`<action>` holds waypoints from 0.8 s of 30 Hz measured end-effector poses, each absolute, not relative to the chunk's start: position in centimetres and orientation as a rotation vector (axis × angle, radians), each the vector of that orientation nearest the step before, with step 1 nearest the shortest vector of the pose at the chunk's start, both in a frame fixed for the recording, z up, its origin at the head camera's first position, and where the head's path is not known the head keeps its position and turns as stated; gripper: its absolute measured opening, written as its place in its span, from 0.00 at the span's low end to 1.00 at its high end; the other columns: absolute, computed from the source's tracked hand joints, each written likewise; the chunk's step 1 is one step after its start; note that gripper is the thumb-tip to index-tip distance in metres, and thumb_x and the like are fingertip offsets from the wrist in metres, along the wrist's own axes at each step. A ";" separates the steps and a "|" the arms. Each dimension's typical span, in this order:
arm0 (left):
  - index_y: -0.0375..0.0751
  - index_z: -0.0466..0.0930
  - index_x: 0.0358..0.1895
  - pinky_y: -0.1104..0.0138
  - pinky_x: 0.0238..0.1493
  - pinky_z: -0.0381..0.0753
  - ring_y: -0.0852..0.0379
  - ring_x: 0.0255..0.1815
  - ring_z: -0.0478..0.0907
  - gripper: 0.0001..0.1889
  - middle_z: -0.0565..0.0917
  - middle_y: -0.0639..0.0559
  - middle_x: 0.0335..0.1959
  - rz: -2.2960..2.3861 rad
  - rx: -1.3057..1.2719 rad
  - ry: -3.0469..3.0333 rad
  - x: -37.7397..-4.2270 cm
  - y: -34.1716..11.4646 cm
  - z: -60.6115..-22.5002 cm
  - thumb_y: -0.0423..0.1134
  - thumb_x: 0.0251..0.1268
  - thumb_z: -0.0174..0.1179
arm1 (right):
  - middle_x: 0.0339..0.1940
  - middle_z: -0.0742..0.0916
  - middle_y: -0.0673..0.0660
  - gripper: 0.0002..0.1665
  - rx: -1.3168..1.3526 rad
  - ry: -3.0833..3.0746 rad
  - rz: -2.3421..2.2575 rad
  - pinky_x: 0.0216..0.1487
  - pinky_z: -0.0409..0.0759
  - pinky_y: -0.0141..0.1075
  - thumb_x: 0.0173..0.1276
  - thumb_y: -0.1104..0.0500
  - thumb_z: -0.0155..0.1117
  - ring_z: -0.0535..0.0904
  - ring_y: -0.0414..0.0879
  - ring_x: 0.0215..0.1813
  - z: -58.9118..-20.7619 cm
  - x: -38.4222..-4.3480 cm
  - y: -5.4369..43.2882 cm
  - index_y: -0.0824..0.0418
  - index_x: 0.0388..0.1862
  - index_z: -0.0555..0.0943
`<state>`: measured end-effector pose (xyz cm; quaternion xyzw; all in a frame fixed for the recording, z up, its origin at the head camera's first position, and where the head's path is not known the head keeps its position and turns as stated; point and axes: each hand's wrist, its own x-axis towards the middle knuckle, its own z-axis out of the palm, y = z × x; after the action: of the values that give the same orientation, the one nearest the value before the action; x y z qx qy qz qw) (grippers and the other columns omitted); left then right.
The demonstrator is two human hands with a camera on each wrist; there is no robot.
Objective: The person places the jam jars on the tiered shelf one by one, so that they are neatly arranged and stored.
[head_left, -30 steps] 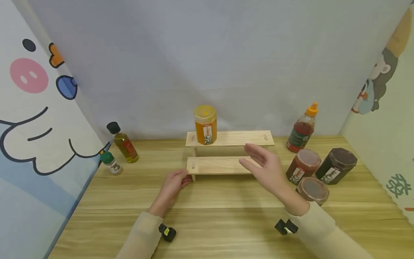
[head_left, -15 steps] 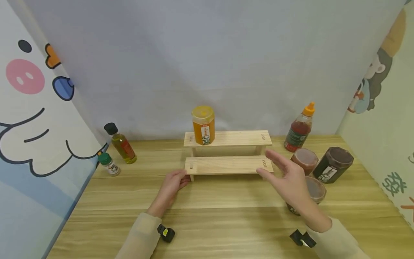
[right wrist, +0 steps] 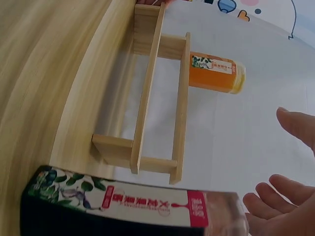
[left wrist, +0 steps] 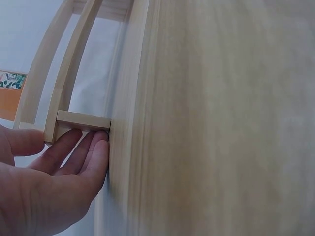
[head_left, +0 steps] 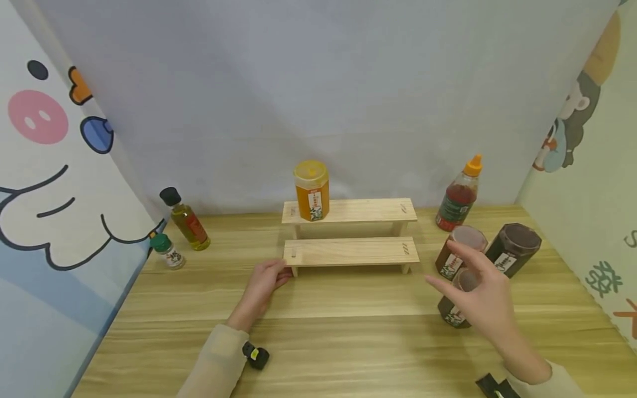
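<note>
A two-step wooden shelf (head_left: 350,252) stands on the table against the backdrop. My left hand (head_left: 262,283) grips the left end of its lower step; in the left wrist view the thumb touches the board's edge, and the fingers (left wrist: 91,160) bend against the leg below. A jar of orange-yellow contents (head_left: 312,200) sits on the upper step, toward the left. My right hand (head_left: 486,301) hovers over the nearest dark jar (head_left: 452,313), thumb and fingers spread apart and partly hiding it. That jar's label (right wrist: 142,200) fills the bottom of the right wrist view, apart from the fingers.
Behind the nearest jar stand a reddish-brown jar (head_left: 448,264) and another dark jar (head_left: 515,249). A red sauce bottle (head_left: 455,203) with an orange tip is farther back. An oil bottle (head_left: 191,225) and a green-capped shaker (head_left: 170,254) stand at the left.
My right hand has moved from the shelf's right end rightward and toward me, to the nearest dark jar. The left hand stays on the shelf. The view has shifted slightly.
</note>
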<state>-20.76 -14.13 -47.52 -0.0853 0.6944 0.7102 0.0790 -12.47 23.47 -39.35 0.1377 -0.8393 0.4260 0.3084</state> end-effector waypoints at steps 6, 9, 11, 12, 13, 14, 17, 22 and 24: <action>0.17 0.70 0.57 0.57 0.55 0.76 0.41 0.53 0.76 0.19 0.77 0.29 0.51 2.127 -0.265 2.088 -20.7 -14.1 -47.4 0.33 0.74 0.45 | 0.57 0.81 0.60 0.45 0.239 -2.287 1.221 0.56 0.69 0.21 0.38 0.71 0.82 0.72 0.36 0.59 -39.9 -12.1 25.3 0.61 0.60 0.77; 0.18 0.70 0.57 0.57 0.55 0.76 0.41 0.53 0.76 0.19 0.77 0.29 0.51 2.124 -0.256 2.096 -20.7 -14.1 -47.4 0.34 0.74 0.45 | 0.57 0.80 0.59 0.44 0.176 -2.329 1.248 0.55 0.69 0.20 0.41 0.69 0.82 0.71 0.35 0.61 -40.1 -11.7 26.0 0.61 0.61 0.76; 0.18 0.70 0.57 0.57 0.56 0.75 0.41 0.54 0.75 0.19 0.77 0.29 0.51 2.124 -0.254 2.095 -20.7 -14.1 -47.4 0.33 0.74 0.45 | 0.57 0.80 0.59 0.44 0.138 -2.343 1.273 0.54 0.69 0.19 0.43 0.68 0.81 0.71 0.34 0.61 -40.3 -11.4 26.4 0.61 0.62 0.75; 0.18 0.70 0.56 0.56 0.56 0.75 0.40 0.54 0.75 0.19 0.77 0.29 0.52 2.123 -0.253 2.097 -20.7 -14.0 -47.4 0.33 0.74 0.45 | 0.57 0.81 0.59 0.44 0.119 -2.343 1.283 0.54 0.69 0.19 0.43 0.67 0.81 0.71 0.35 0.61 -40.3 -11.3 26.5 0.61 0.62 0.75; 0.17 0.70 0.56 0.56 0.56 0.75 0.40 0.54 0.75 0.19 0.76 0.29 0.52 2.123 -0.253 2.096 -20.7 -14.0 -47.4 0.33 0.74 0.45 | 0.57 0.81 0.59 0.44 0.101 -2.344 1.284 0.53 0.70 0.19 0.43 0.67 0.81 0.72 0.35 0.60 -40.4 -11.2 26.6 0.60 0.62 0.76; 0.17 0.70 0.56 0.56 0.56 0.75 0.40 0.54 0.75 0.19 0.76 0.28 0.52 2.124 -0.252 2.096 -20.7 -14.0 -47.4 0.33 0.74 0.45 | 0.57 0.81 0.59 0.44 0.079 -2.348 1.275 0.53 0.69 0.19 0.43 0.67 0.82 0.72 0.34 0.59 -40.4 -11.1 26.7 0.60 0.62 0.75; 0.17 0.70 0.56 0.55 0.57 0.75 0.40 0.53 0.75 0.19 0.76 0.28 0.52 2.125 -0.259 2.094 -20.7 -14.0 -47.4 0.33 0.74 0.45 | 0.57 0.80 0.61 0.44 0.018 -2.358 1.257 0.56 0.67 0.20 0.44 0.65 0.82 0.71 0.32 0.59 -40.5 -10.8 26.8 0.60 0.63 0.75; 0.18 0.70 0.57 0.56 0.57 0.75 0.41 0.54 0.75 0.19 0.76 0.29 0.52 2.117 -0.265 2.095 -20.8 -14.1 -47.5 0.33 0.74 0.45 | 0.59 0.79 0.62 0.46 -0.021 -2.367 1.257 0.58 0.66 0.20 0.44 0.64 0.82 0.70 0.30 0.58 -40.8 -10.5 27.3 0.63 0.64 0.73; 0.18 0.70 0.57 0.56 0.56 0.75 0.41 0.54 0.75 0.19 0.77 0.29 0.52 2.114 -0.260 2.098 -20.8 -14.1 -47.5 0.34 0.74 0.45 | 0.59 0.78 0.62 0.47 -0.023 -2.366 1.264 0.57 0.67 0.20 0.43 0.65 0.82 0.70 0.30 0.58 -41.0 -10.5 27.6 0.65 0.65 0.72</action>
<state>-20.81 -14.08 -47.46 -0.0869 0.6997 0.7051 0.0758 -10.47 27.61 -41.04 -0.0085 -0.8589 0.4587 0.2274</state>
